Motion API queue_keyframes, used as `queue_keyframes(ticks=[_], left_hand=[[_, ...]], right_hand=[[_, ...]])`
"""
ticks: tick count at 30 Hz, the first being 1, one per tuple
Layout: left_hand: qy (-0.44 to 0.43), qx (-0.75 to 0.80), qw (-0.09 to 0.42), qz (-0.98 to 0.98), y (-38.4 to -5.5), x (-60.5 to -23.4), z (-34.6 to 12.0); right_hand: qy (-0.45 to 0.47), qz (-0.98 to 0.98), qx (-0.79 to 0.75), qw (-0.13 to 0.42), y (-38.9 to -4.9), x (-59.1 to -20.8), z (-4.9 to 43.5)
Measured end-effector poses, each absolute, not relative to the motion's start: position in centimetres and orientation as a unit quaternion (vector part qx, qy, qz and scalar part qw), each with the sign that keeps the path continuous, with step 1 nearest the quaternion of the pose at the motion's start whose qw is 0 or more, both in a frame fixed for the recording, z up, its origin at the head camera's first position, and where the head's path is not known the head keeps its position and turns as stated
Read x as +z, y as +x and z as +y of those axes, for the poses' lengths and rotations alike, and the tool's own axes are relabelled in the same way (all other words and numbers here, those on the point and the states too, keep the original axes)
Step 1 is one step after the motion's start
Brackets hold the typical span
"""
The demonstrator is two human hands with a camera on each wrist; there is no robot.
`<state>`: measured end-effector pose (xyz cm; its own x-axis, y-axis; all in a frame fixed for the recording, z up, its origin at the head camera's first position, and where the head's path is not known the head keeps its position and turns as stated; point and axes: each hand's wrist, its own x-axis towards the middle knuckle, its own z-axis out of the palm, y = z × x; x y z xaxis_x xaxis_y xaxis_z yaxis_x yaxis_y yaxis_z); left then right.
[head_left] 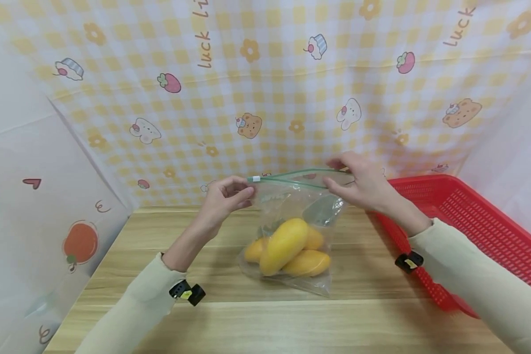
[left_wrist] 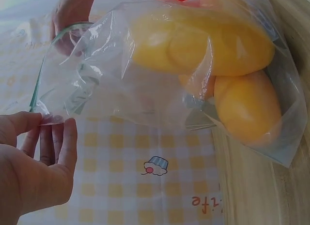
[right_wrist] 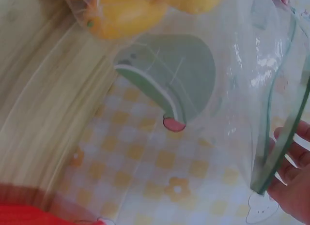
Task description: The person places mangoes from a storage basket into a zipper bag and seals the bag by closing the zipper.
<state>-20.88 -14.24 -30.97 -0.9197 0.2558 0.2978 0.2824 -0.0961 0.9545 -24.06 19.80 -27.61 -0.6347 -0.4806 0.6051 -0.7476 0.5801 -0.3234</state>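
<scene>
A clear zip bag [head_left: 276, 201] with a green-edged mouth and white slider [head_left: 256, 179] stands on the wooden table, several yellow mangoes [head_left: 285, 246] at its bottom. The left hand [head_left: 223, 199] pinches the bag's top left corner beside the slider; in the left wrist view, thumb and fingertips meet on the plastic. At the other end of the mouth is the right hand [head_left: 363, 179], thumb and forefinger spread apart around the parted green strips. In the right wrist view its fingers [right_wrist: 295, 152] lie against the green strip [right_wrist: 286, 152], partly hidden by it.
A red plastic basket [head_left: 491, 221] with perforated walls stands on the right of the table, under the right forearm. A yellow checked cloth [head_left: 283, 93] with cartoon prints hangs behind the wooden table [head_left: 265, 324]. Each sleeve carries a black wrist strap [head_left: 188, 293].
</scene>
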Motion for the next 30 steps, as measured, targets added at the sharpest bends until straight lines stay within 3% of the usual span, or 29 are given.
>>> queue_keyframes(ticks=[5,14,30], left_hand=[[-0.198,-0.715,0.008,-0.671,-20.9,-31.0,-13.7],[-0.196,-0.718,0.01,-0.668,-20.9,-31.0,-13.0],[-0.207,-0.718,0.012,-0.664,-20.8,-31.0,-12.7]], right_hand=[[0.344,-0.874,0.285,0.193,-23.7,-27.8,18.4],[0.366,-0.871,0.28,0.17,-23.6,-27.8,16.1],[0.423,-0.836,0.299,0.179,-24.2,-27.5,12.7]])
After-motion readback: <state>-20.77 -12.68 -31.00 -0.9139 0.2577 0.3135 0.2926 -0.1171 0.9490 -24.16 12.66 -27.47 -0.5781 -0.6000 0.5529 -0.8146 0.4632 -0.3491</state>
